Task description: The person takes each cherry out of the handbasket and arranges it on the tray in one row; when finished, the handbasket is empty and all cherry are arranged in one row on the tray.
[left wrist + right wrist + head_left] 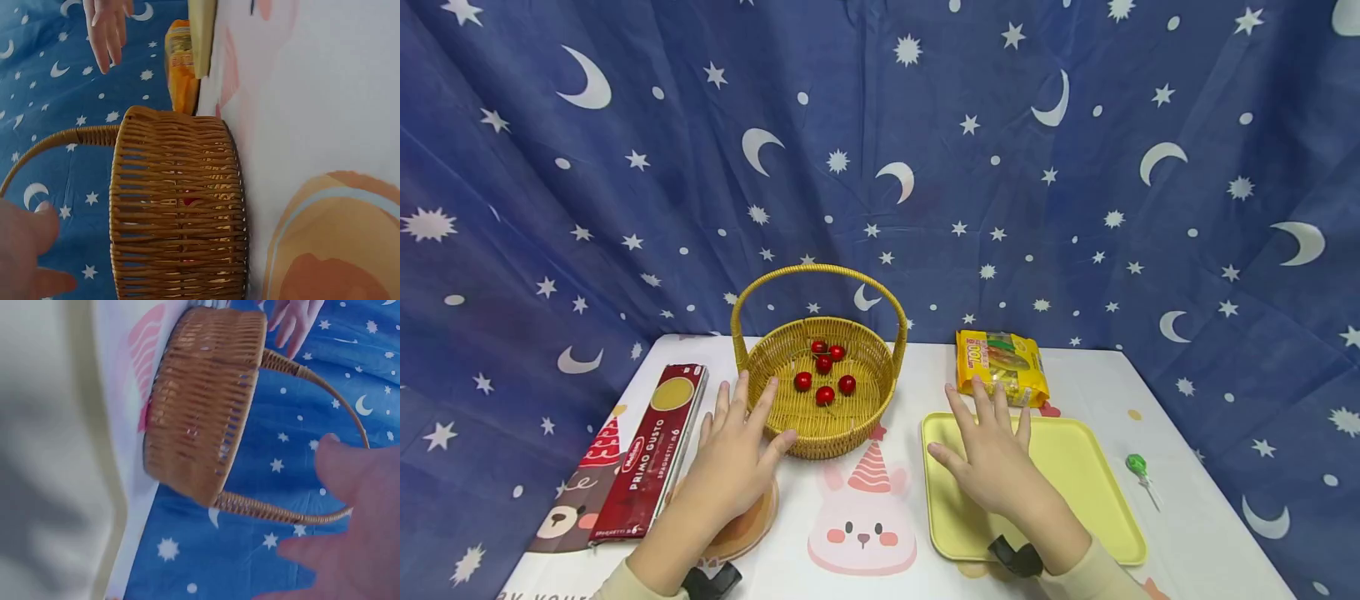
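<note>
With fingers spread, my left hand hovers near the front left of a wicker basket, holding nothing. Several red cherries lie inside the basket, whose tall handle arches over it. My right hand, fingers also spread, hovers over a yellow tray and holds nothing. In the left wrist view, part of the left hand shows beside the basket. The right wrist view has the right hand in front of the basket's handle.
A dark red spaghetti box lies at the left. Behind the tray is a yellow snack bag. A green lollipop lies right of the tray. A blue star-patterned curtain hangs behind the white printed tablecloth.
</note>
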### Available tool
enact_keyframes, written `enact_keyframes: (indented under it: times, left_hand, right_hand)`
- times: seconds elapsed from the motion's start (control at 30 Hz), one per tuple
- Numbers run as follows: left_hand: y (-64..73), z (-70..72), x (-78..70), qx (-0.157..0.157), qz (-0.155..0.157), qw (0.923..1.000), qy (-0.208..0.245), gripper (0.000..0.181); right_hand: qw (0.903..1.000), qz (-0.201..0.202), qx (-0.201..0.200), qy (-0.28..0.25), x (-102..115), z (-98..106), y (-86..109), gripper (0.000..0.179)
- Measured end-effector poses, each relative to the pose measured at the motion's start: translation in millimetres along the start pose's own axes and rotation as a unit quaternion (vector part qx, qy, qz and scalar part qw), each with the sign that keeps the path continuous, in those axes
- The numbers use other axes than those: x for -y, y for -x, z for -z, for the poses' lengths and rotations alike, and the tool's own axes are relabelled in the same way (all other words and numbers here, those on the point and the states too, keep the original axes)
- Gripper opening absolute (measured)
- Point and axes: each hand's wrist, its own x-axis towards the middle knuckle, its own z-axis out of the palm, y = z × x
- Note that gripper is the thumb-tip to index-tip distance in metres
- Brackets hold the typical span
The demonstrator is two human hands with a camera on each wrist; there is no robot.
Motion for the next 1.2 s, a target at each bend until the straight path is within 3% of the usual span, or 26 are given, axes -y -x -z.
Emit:
enact_keyframes:
  times: [0.13,0.3,0.4,0.53,0.57,0.63,0.83,1.03,1.2]
  left_hand:
    - [-6.1,3.3,8.0,-0.027,0.027,0.9952,0.090,0.070]
    - [-16.0,-0.4,20.7,-0.054,0.108,0.9744,0.189,0.055]
    - [-24.3,-4.9,29.0,-0.056,0.153,0.9479,0.274,0.048]
    - [-34.3,-9.5,37.2,-0.043,0.200,0.9011,0.382,0.045]
    - [-36.0,-10.4,38.4,-0.040,0.209,0.8929,0.397,0.045]
    - [-38.0,-11.4,39.7,-0.037,0.220,0.8836,0.412,0.045]
    - [-40.3,-13.7,41.6,-0.039,0.228,0.8796,0.416,0.044]
    - [-42.9,-12.9,43.2,-0.036,0.234,0.8750,0.422,0.044]
    - [-42.7,-13.2,44.2,-0.036,0.235,0.8737,0.424,0.043]
  right_hand:
    - [0.9970,0.045,-0.012,-0.061,12.0,0.8,-6.6,0.082]
    - [0.9837,0.117,-0.043,-0.130,29.6,-4.8,-21.4,0.068]
    - [0.9703,0.157,-0.076,-0.168,42.2,-12.0,-37.3,0.062]
    - [0.9539,0.174,-0.088,-0.229,59.5,-21.5,-64.1,0.058]
    - [0.9521,0.169,-0.081,-0.242,63.4,-23.8,-70.8,0.057]
    - [0.9486,0.159,-0.056,-0.268,70.9,-28.5,-84.2,0.056]
    - [0.9505,0.137,0.043,-0.276,91.8,-42.6,-121.8,0.055]
    - [0.9662,0.136,0.112,-0.188,106.4,-57.4,-156.0,0.057]
    - [0.9762,0.122,0.131,-0.122,114.4,-68.9,-170.8,0.047]
